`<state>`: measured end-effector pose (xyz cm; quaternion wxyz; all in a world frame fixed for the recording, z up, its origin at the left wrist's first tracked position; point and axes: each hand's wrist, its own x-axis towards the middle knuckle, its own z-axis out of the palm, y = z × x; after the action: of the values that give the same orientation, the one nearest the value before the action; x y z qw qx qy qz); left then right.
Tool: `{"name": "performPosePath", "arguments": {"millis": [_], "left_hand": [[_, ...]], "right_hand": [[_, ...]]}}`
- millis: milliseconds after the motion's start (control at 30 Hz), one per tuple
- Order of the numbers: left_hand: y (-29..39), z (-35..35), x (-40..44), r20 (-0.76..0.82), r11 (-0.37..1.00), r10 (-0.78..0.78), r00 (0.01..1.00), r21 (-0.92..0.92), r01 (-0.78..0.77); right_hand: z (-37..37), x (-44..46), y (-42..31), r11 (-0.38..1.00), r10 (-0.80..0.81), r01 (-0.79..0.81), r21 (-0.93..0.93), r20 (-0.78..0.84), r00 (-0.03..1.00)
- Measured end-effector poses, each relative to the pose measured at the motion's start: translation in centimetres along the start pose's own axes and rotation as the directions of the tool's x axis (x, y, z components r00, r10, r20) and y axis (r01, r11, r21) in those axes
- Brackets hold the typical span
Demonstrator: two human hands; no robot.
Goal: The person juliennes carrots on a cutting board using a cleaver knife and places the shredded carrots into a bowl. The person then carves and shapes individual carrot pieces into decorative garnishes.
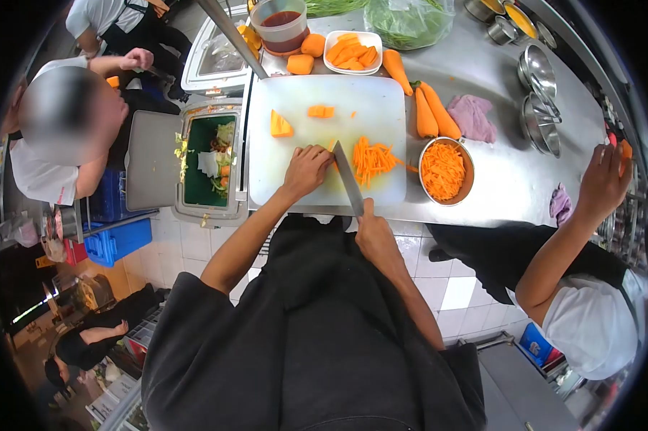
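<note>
Knife (pixel 348 176) beside a heap of carrot strips (pixel 373 162)

From where I stand, the person's right hand (pixel 373 231) has its fingers wrapped round the knife's handle, the blade slanting across the white cutting board (pixel 281 93) on the steel worktop (pixel 507 169). The left hand (pixel 309 169) is bunched on the board, its fingertips close to the blade's far end; they seem to cover a bit of carrot, though I cannot tell how firmly they hold it. The strips lie right of the blade. Farther back on the board sit a wedge-shaped carrot chunk (pixel 281 125) and a smaller carrot block (pixel 321 111). Just right of the board, a metal bowl (pixel 470 169) is heaped with more strips, near whole carrots (pixel 426 116) and a purple cloth (pixel 472 118). On a co-worker's white shirt (pixel 40 172), at left, a red mark is too small to read.
</note>
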<state>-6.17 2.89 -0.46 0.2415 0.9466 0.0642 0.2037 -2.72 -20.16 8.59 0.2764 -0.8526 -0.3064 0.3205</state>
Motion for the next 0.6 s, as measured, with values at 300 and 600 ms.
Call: {"name": "performPosePath", "arguments": {"millis": [300,600], "left_hand": [[0.0,-0.2,0.3,-0.020,1.000,0.006,1.000,0.000,-0.006],[-0.8,-2.0,0.0,-0.098,0.908,-0.279,0.955,-0.350,0.229]], "right_hand": [[0.4,1.9,0.1,0.997,0.062,-0.059,0.047,-0.065,0.996],[-1.6,-0.8,-1.9,0.996,0.089,-0.089,0.003,-0.092,0.992]]}}
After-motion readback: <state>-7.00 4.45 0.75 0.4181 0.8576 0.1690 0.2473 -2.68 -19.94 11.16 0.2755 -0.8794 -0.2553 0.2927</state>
